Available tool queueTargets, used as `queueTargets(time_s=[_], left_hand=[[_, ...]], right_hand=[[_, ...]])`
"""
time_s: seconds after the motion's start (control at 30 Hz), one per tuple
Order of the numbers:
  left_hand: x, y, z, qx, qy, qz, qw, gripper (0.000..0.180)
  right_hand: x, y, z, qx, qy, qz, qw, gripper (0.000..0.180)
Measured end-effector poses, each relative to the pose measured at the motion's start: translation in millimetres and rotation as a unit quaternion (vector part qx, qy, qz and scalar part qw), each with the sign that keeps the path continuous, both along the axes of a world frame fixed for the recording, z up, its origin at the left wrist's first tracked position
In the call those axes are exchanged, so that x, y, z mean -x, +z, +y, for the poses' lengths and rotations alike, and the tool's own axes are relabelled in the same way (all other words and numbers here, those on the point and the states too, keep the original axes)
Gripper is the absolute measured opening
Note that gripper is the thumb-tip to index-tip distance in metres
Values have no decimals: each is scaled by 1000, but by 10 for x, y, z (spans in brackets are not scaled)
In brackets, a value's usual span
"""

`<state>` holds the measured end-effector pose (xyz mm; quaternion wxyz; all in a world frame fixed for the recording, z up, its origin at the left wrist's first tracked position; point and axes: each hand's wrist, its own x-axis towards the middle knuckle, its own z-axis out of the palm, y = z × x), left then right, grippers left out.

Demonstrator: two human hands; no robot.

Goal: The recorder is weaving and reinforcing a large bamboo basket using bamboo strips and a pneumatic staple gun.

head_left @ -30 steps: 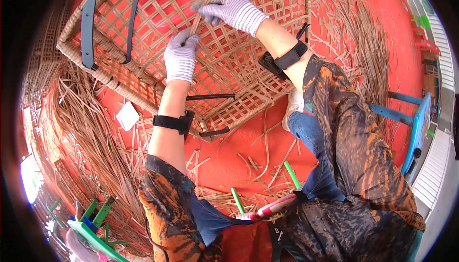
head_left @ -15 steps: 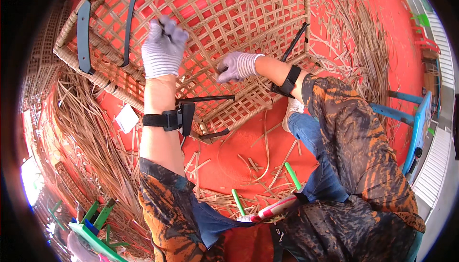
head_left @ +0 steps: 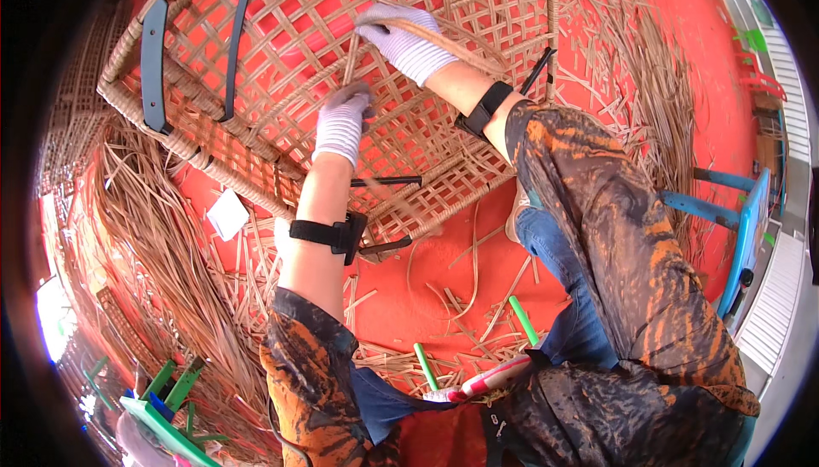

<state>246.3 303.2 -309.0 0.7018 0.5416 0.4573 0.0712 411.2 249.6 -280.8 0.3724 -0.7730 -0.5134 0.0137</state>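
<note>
A large open-weave basket of tan plant strands, with a rope-wrapped rim, fills the upper middle. My right hand, in a striped white-and-lilac glove, is closed on a flat tan weaving strand, which trails back over the wrist. From its fingers the strand drops to my left hand, in a matching glove. The left fingers are curled around its lower part, against the weave; their tips are partly hidden.
Dark straps cross the basket's left side. Long dry strands lie in a heap at left, and another bundle lies at right. Strand scraps litter the red floor. A blue stool stands at right, green furniture at lower left.
My right hand has moved up and left, now with the strand drawn across it. My left hand has come down and right to the strand. The basket has barely shifted.
</note>
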Motion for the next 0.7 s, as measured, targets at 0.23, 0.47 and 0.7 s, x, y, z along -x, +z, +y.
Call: queueTargets(time_s=[0.23, 0.47, 0.7], left_hand=[[60, -94, -133, 159, 148, -217, 952, 53], [-49, 43, -169, -46, 167, -184, 967, 56], [-56, 111, -171, -335, 79, 64, 937, 29]], right_hand=[[76, -12, -3, 80, 22, -218, 973, 16], [42, -1, 100, 133, 33, -203, 969, 19], [144, 409, 120, 277, 54, -115, 952, 23]])
